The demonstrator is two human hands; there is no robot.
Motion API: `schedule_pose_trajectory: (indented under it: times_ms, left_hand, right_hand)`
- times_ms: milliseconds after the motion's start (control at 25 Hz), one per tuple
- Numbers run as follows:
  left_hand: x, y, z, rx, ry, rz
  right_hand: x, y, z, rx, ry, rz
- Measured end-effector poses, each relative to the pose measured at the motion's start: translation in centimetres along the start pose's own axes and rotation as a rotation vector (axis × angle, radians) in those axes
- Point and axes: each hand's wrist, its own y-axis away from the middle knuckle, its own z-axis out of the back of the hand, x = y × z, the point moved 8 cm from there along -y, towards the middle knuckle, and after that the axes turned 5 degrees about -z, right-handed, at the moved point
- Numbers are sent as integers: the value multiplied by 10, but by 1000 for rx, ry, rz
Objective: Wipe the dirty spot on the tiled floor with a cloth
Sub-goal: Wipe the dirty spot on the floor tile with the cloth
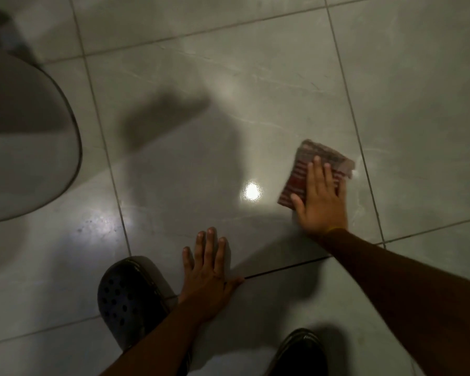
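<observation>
Tiled floor point(255, 77): our right hand point(320, 202) presses the seemingly blurred cloth point(304, 169) beneath flat, spread fingers point(316, 169); left hand point(209, 278) rests splayed, empty.

Dim, blurred; glare on floor point(251, 191)

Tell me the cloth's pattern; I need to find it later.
Red and pale stripes, blurred, on the cloth under the right hand; head view.
</observation>
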Motion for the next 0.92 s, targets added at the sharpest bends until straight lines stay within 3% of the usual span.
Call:
schedule_pose_trajectory:
  times_ms: [160,280,400,560,640,760,920]
  left_hand:
    - [1,0,4,-4,0,-4]
    - [-2,1,6,-4,9,-20]
    - [-1,1,4,-3,9,-16]
    - [0,1,0,-5,3,-9]
    - [-1,0,0,-2,-2,-7]
    - [1,-1,-1,20,7,-5]
    - [1,-1,2,31,24,-8]
  right_hand:
    - [94,30,-21,-25,-38,222]
    - [64,123,-56,83,-18,391]
    - [-32,170,-59,166,78,305]
    - [-107,96,-20,175,111,52]
    - [-72,35,0,101,35,12]
    - [27,-12,8,11,-23,100]
    - [82,60,-30,72,-19,360]
